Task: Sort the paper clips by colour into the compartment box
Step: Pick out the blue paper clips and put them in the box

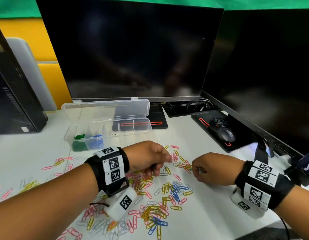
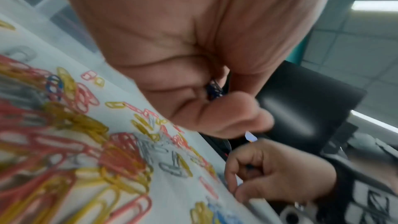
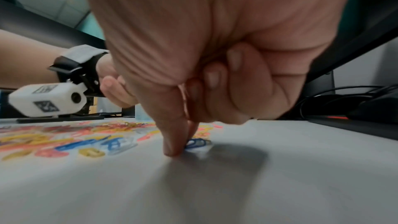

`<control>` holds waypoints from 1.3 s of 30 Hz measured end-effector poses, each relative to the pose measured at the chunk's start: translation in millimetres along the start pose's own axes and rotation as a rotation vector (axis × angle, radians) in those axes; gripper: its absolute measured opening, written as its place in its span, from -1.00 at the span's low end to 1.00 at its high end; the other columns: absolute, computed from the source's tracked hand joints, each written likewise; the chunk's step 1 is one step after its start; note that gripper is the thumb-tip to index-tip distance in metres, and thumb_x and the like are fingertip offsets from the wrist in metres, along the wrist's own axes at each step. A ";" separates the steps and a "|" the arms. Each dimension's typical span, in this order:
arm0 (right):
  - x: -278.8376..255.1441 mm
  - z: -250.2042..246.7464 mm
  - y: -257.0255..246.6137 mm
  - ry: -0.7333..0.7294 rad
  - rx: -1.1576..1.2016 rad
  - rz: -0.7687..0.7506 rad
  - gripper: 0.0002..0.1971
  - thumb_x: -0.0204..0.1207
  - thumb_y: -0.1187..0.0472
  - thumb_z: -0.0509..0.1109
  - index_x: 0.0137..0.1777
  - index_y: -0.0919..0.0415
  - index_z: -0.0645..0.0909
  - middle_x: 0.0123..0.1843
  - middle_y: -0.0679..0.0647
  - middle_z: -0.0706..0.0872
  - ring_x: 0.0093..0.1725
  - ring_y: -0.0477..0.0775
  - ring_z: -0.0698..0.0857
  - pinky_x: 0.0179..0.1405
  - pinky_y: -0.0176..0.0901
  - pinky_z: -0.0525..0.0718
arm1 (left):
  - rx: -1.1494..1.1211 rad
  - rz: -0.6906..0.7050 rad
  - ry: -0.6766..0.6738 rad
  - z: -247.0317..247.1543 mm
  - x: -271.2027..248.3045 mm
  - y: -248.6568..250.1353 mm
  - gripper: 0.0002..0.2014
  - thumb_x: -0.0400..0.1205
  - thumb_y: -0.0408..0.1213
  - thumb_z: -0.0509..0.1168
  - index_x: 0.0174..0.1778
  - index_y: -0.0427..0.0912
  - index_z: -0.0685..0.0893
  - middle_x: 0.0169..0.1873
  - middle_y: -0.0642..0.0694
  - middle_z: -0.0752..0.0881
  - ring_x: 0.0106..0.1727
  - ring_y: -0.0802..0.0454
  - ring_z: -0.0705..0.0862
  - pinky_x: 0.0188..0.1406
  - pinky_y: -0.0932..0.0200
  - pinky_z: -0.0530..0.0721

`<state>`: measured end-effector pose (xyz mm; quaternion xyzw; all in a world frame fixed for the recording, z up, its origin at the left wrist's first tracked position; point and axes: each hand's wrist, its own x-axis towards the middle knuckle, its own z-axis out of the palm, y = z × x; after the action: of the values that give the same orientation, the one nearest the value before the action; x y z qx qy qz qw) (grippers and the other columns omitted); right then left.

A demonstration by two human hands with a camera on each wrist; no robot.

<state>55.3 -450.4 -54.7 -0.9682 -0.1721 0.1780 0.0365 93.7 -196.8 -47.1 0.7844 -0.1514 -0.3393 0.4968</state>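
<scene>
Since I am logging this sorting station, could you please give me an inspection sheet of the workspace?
Surface: white desk, strewn with loose paper clips in pink, yellow, white and blue.
Job's things: clear compartment box, lid open; green clips and blue clips in adjoining compartments.
Clutter: mouse on a black pad.
Grippers: left hand holds dark blue clips in its curled fingers; right hand pinches a blue clip on the desk.
Cables: bundle behind the monitor stand.
Surroundings: two dark monitors.

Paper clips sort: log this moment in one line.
left hand: holds blue clips | right hand: pinches blue clip on table | compartment box: open
</scene>
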 end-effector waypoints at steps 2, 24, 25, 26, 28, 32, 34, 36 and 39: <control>-0.1 1.7 0.0 -0.008 0.010 0.010 -0.90 0.58 0.10 0.31 -0.05 -0.05 0.66 -0.29 -0.20 0.59 -0.25 -0.18 0.53 -0.32 -0.35 0.41 | 0.408 0.049 -0.027 8.1 0.3 1.4 -0.80 0.73 -0.10 0.27 0.04 0.03 0.82 -0.23 -0.01 0.78 -0.36 0.09 0.63 -0.34 0.22 0.60; 6.3 -1.3 -28.8 -0.145 0.530 -0.007 -0.77 0.59 -0.02 0.46 -0.26 0.00 0.58 -0.46 -0.26 0.59 -0.47 -0.21 0.48 -0.39 -0.32 0.43 | 1.203 0.181 0.066 21.5 -10.9 -7.7 -0.74 0.69 0.06 0.24 0.02 0.03 0.77 -0.07 0.04 0.73 -0.07 -0.02 0.66 -0.06 0.06 0.68; 6.1 -0.1 -30.2 -0.095 0.377 -0.045 -0.82 0.57 -0.02 0.47 -0.23 -0.04 0.63 -0.45 -0.36 0.60 -0.43 -0.24 0.51 -0.35 -0.38 0.43 | 1.190 0.197 0.057 24.2 -10.1 -5.7 -0.75 0.69 0.03 0.25 0.07 0.05 0.78 -0.02 0.05 0.74 -0.02 -0.01 0.66 -0.06 0.09 0.66; 5.3 1.1 -32.2 -0.064 0.291 -0.072 -0.89 0.55 -0.01 0.48 -0.17 -0.06 0.68 -0.42 -0.44 0.59 -0.40 -0.27 0.53 -0.35 -0.41 0.42 | 1.184 0.219 0.041 27.6 -8.6 -3.9 -0.75 0.69 0.02 0.26 0.10 0.05 0.79 0.00 0.04 0.75 0.01 -0.01 0.66 -0.08 0.12 0.62; 3.2 3.3 -36.1 -0.053 0.186 -0.069 -0.95 0.51 -0.01 0.49 -0.10 -0.09 0.72 -0.37 -0.37 0.62 -0.35 -0.28 0.55 -0.37 -0.41 0.39 | 1.216 0.217 0.005 35.3 -7.1 1.4 -0.74 0.67 0.05 0.29 0.10 0.03 0.79 -0.02 0.00 0.75 0.00 -0.04 0.67 -0.10 0.12 0.61; 3.2 3.0 -38.1 -0.004 0.042 0.010 -0.89 0.52 -0.02 0.46 -0.06 -0.04 0.73 -0.14 -0.12 0.71 -0.16 -0.11 0.64 -0.31 -0.33 0.45 | 1.269 0.191 -0.007 39.0 0.8 -0.9 -0.80 0.67 -0.09 0.29 0.03 -0.05 0.79 -0.11 -0.07 0.76 -0.11 -0.11 0.67 -0.22 0.15 0.56; 3.9 5.2 -36.0 0.004 0.031 0.007 -0.90 0.52 0.04 0.40 -0.05 -0.02 0.72 -0.09 -0.08 0.73 -0.13 -0.05 0.66 -0.30 -0.33 0.49 | 1.292 0.187 -0.012 37.0 -0.7 -1.4 -0.82 0.66 -0.22 0.25 0.00 -0.09 0.77 -0.17 -0.06 0.72 -0.21 -0.08 0.62 -0.30 0.17 0.48; 4.0 5.1 -33.0 -0.012 0.036 0.004 -0.92 0.48 0.04 0.39 -0.12 0.00 0.67 -0.13 -0.08 0.71 -0.17 -0.03 0.63 -0.27 -0.28 0.54 | 1.236 0.161 0.004 30.3 -3.2 -3.6 -0.85 0.63 -0.19 0.24 -0.10 -0.08 0.71 -0.26 0.00 0.66 -0.29 -0.01 0.55 -0.34 0.18 0.47; 5.4 -5.2 -26.9 -0.051 0.145 -0.012 -0.83 0.55 0.12 0.35 -0.28 0.01 0.52 -0.32 -0.10 0.54 -0.34 -0.09 0.45 -0.33 -0.31 0.44 | 0.930 0.120 0.069 12.4 -6.7 -7.0 -0.61 0.68 -0.05 0.00 -0.07 -0.19 0.68 -0.19 -0.08 0.66 -0.18 -0.03 0.58 -0.17 0.07 0.59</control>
<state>53.3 -423.3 -48.1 -0.9571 -0.1654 0.2146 0.1030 79.8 -198.1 -54.2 0.9244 -0.3158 -0.1798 0.1160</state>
